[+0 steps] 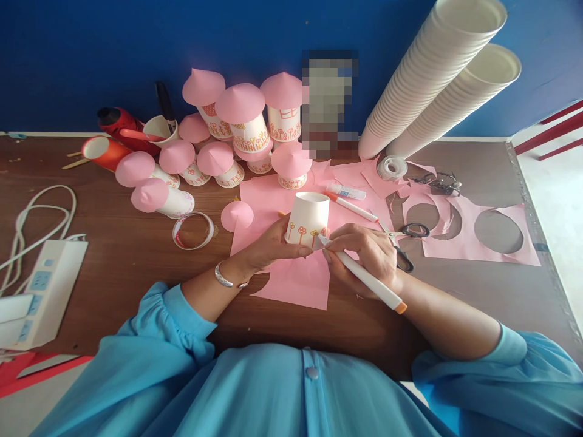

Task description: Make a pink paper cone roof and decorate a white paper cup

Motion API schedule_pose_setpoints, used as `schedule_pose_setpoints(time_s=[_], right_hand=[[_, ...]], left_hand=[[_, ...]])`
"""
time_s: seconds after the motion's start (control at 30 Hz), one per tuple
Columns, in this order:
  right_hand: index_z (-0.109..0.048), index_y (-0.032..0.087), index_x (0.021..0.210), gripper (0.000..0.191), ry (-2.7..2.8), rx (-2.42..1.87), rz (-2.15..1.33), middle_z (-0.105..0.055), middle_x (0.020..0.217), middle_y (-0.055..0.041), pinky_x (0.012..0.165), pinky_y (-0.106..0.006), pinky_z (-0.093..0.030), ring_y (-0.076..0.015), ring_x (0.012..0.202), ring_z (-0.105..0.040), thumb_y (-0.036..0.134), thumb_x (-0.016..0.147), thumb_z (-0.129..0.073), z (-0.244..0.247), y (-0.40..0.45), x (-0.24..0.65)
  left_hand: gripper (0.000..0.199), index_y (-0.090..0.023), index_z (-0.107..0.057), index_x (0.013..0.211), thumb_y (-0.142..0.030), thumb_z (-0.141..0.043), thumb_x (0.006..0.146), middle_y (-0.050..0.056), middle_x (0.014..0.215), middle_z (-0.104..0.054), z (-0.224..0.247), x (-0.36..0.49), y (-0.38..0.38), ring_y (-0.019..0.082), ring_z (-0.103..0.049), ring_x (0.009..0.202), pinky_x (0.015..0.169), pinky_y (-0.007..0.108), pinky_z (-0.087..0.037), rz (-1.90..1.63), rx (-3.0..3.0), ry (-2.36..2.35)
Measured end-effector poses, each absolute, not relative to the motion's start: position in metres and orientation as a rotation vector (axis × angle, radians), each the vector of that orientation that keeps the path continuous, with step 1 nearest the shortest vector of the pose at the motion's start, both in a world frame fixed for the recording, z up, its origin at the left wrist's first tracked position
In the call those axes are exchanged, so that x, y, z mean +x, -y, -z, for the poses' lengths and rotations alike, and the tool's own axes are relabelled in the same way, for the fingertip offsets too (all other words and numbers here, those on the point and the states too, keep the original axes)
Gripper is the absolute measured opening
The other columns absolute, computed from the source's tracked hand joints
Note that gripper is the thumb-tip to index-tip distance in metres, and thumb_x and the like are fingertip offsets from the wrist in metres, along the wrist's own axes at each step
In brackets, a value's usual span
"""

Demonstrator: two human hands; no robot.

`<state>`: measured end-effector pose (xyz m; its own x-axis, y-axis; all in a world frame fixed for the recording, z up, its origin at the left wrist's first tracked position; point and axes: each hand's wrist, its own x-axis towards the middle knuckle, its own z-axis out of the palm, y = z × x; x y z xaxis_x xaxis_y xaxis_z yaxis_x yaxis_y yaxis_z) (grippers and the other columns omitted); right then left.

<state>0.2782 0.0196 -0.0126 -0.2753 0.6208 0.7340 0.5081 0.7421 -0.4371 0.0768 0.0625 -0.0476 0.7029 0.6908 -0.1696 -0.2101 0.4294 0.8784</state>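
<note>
A white paper cup (310, 212), turned upside down, is held from the left by my left hand (276, 241), its thumb along the lower rim. Red and yellow flowers on stems are drawn around the cup near that rim. My right hand (367, 258) is closed around a white marker pen (371, 282) with an orange end. The pen's tip meets the cup's lower right side, among the flowers. Pink paper sheets (305, 285) lie beneath both hands. Just past the right hand are scissors (405, 237), partly hidden by it.
Several decorated cups with pink cone roofs (241, 106) stand at the back left. Two tall cup stacks (437, 67) lean on the blue wall. Tape (392, 168), another marker (353, 206) and cut paper (483, 233) lie rightward. A power strip (59, 285) sits far left.
</note>
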Motion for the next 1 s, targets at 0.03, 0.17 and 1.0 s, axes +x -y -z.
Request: schedule_pose_setpoints(time_s=[0.03, 0.17, 1.0], right_hand=[[-0.056, 0.022, 0.092, 0.011, 1.938, -0.86, -0.144, -0.067, 0.069, 0.0, 0.05, -0.024, -0.053, -0.0142, 0.057, -0.067, 0.012, 0.092, -0.061, 0.0124, -0.0196, 0.2781], [-0.055, 0.021, 0.093, 0.012, 1.952, -0.835, -0.157, -0.067, 0.068, -0.0008, 0.051, -0.024, -0.053, -0.0149, 0.058, -0.068, 0.011, 0.092, -0.061, 0.0113, -0.0198, 0.278], [-0.057, 0.022, 0.092, 0.014, 1.947, -0.855, -0.159, -0.067, 0.069, 0.0006, 0.052, -0.025, -0.052, -0.0151, 0.059, -0.068, 0.009, 0.089, -0.063, 0.0113, -0.0193, 0.2789]], left_hand=[[0.042, -0.018, -0.069, 0.108, -0.033, -0.089, 0.074, 0.004, 0.093, -0.068, 0.0472, 0.0768, -0.0625, 0.015, -0.061, 0.082, 0.071, 0.026, -0.048, -0.6, 0.975, -0.574], [0.04, -0.019, -0.069, 0.109, -0.032, -0.087, 0.077, 0.003, 0.093, -0.067, 0.047, 0.0764, -0.0628, 0.015, -0.06, 0.083, 0.072, 0.026, -0.048, -0.591, 0.982, -0.562], [0.042, -0.019, -0.069, 0.109, -0.033, -0.089, 0.075, 0.004, 0.097, -0.068, 0.0549, 0.0743, -0.062, 0.016, -0.062, 0.085, 0.075, 0.028, -0.05, -0.601, 0.953, -0.569]])
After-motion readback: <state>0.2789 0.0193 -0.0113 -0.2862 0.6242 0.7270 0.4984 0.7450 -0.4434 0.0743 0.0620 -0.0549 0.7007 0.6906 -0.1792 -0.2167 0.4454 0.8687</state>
